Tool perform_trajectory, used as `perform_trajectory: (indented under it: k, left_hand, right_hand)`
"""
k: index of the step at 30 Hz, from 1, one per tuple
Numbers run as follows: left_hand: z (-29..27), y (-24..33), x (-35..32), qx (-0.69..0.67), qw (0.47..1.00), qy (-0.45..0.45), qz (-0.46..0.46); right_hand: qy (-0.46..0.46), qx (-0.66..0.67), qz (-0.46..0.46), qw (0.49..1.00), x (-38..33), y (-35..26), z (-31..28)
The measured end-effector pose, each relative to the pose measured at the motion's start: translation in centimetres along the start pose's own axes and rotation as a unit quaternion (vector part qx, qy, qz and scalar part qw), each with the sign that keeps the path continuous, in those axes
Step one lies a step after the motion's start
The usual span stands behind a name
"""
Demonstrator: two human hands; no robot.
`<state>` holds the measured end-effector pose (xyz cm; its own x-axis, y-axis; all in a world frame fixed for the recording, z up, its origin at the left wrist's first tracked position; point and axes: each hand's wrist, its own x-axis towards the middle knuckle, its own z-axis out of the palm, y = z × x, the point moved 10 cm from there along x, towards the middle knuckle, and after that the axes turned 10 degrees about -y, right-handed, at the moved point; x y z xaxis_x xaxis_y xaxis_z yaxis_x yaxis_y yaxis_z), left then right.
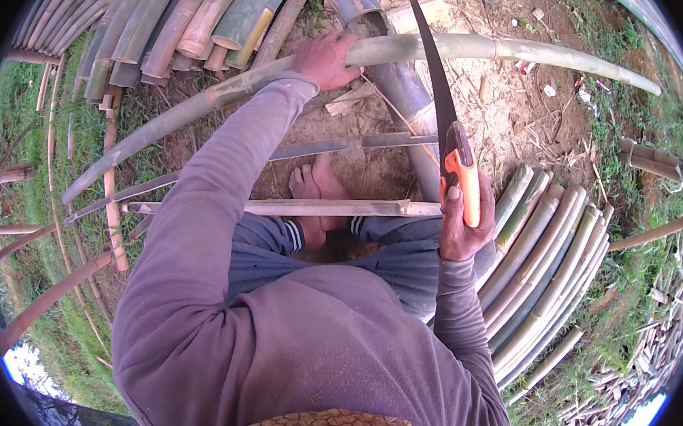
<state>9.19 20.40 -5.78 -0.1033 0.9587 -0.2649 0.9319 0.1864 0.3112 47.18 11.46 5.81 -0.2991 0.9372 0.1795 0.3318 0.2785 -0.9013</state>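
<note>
My left hand point(328, 60) is closed over a long green bamboo pole point(432, 48), which runs across in front of me from the lower left to the upper right. At my right, my right hand point(467, 226) grips the orange handle of a hand saw point(436, 81). The saw's dark curved blade points up and away; in the picture it crosses over the pole, and I cannot tell whether it touches it. Beneath the pole lies a thick dark bamboo piece point(405, 99), its hollow end showing near my left hand.
Cut bamboo lengths lie stacked at the far left point(165, 19) and beside my right hip point(540, 258). Split bamboo strips point(334, 208) cross before my legs, near my bare feet point(317, 186). Offcuts point(639, 376) are heaped at the lower right. Bamboo rails point(50, 295) stand at left.
</note>
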Motion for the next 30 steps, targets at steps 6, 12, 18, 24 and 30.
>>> perform_trajectory:
  k: [6,12,18,24,30]
  left_hand:
    - [-1.4,2.8,0.6,0.025,0.997,0.061,0.034]
    - [-1.9,3.7,3.9,-0.074,0.995,0.037,-0.046]
    - [-2.2,3.3,5.4,-0.065,0.991,0.007,-0.115]
    - [-2.2,3.3,5.4,-0.031,0.988,-0.057,-0.137]
    - [-2.5,2.6,6.1,-0.083,0.986,-0.026,-0.143]
  right_hand:
    - [-0.016,-0.029,-0.008,0.999,1.6,1.0,1.4]
    - [-0.041,0.002,-0.037,0.998,2.9,1.1,2.7]
    - [-0.024,-0.016,-0.046,0.999,3.7,0.3,2.5]
    - [-0.014,-0.032,-0.063,0.997,3.2,-0.2,2.8]
    - [-0.040,-0.056,-0.047,0.997,2.9,-0.4,3.3]
